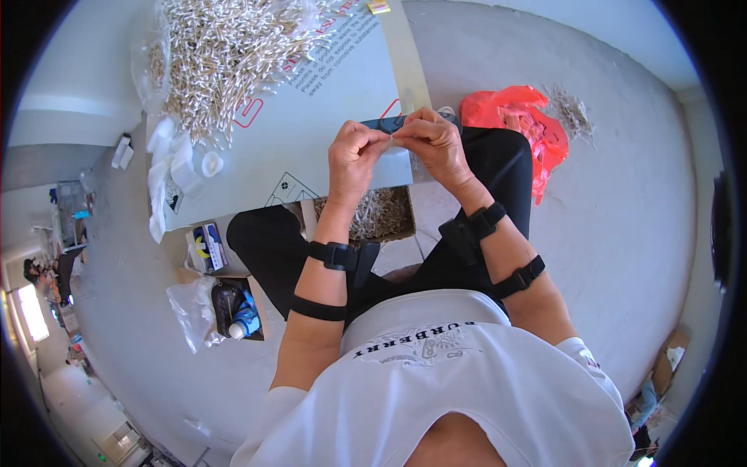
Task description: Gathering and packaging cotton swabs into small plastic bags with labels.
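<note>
My left hand (352,159) and my right hand (436,146) meet above the near right part of the board-topped table (264,156). Fingertips of both are pinched together, almost touching, around something too small to make out. A pale, translucent patch shows just under the fingers; I cannot tell what it is. Behind the hands lies a dark blue strip (381,123), partly covered by them. A large heap of cotton swabs (226,62) spreads over the far left of the table, beside clear plastic film (148,62).
White wrapping (184,165) and a small white round piece (212,163) lie at the table's left. Below its near edge, an open box (408,229) holds swabs. A red plastic bag (545,144) and loose sticks (574,115) are right; a box with a blue bottle (246,317) is left.
</note>
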A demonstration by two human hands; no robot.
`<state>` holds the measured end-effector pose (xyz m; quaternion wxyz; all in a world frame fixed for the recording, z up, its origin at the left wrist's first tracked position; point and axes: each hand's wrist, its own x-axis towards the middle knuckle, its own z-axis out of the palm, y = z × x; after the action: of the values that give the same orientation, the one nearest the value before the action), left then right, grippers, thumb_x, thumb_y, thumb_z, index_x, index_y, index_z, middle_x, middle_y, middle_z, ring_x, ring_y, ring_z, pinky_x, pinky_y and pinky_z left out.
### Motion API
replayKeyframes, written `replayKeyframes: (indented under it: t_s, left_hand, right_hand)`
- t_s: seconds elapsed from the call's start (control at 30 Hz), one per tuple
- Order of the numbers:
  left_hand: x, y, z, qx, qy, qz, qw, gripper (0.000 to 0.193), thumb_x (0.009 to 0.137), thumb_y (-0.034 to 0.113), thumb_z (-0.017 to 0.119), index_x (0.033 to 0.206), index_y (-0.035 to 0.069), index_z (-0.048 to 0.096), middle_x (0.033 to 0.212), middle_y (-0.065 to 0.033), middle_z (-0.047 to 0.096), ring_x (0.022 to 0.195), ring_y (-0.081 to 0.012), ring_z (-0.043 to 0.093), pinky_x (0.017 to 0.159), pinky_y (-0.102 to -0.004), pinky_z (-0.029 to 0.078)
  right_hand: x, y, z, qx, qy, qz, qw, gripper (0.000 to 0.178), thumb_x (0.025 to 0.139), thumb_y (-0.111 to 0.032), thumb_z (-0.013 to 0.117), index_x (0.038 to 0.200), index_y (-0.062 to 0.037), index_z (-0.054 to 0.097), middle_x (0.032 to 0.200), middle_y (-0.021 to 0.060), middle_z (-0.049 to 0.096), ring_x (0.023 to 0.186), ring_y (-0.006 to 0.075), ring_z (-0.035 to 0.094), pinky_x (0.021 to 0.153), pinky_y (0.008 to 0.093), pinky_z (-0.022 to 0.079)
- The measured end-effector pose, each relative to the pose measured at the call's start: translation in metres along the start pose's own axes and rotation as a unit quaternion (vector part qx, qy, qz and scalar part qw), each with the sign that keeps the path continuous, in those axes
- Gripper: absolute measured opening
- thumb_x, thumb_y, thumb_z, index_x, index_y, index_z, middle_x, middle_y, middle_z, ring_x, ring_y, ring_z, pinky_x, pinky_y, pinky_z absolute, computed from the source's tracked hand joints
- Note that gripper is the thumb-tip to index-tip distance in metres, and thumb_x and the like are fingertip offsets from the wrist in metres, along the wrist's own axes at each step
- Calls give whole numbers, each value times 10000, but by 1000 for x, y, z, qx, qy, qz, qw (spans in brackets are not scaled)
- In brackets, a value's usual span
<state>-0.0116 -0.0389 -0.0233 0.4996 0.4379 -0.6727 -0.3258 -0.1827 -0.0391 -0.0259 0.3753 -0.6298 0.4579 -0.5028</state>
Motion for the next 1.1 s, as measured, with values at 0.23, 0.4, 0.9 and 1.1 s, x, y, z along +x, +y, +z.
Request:
replayKeyframes:
  t_s: [0.23,0.4,0.9,1.1]
  left_hand:
    - [6,3,-6,19,-41,-85,995,94,756,-38,725,791,7,650,760,-46,565,669,-138,571,599,-280,462]
    - [10,3,-1,125,-44,-64,989,88,751,-5,719,790,-9,640,710,-46,565,599,-126,547,561,-306,446]
    - [9,-2,-10,-230,-59,-341,910,68,788,1,719,812,6,655,691,-12,589,575,-87,524,518,-231,439]
    - [7,3,-15,-57,-77,-165,982,59,775,-20,702,821,-5,668,700,-26,602,613,-109,581,539,-265,472]
  right_hand:
    - [1,-9,-1,-57,-27,-28,998,73,801,-20,720,817,-2,651,824,37,537,741,132,547,661,262,437]
    - [8,-8,0,-197,-29,-108,974,94,804,-52,711,799,-8,627,783,34,517,707,133,535,613,280,414]
    - [0,0,-3,27,-51,110,992,97,767,-29,745,819,-15,663,786,6,528,673,91,478,625,255,414]
    - [2,-2,-3,2,-60,80,995,81,789,-34,718,847,-26,661,822,33,541,707,134,516,651,274,433]
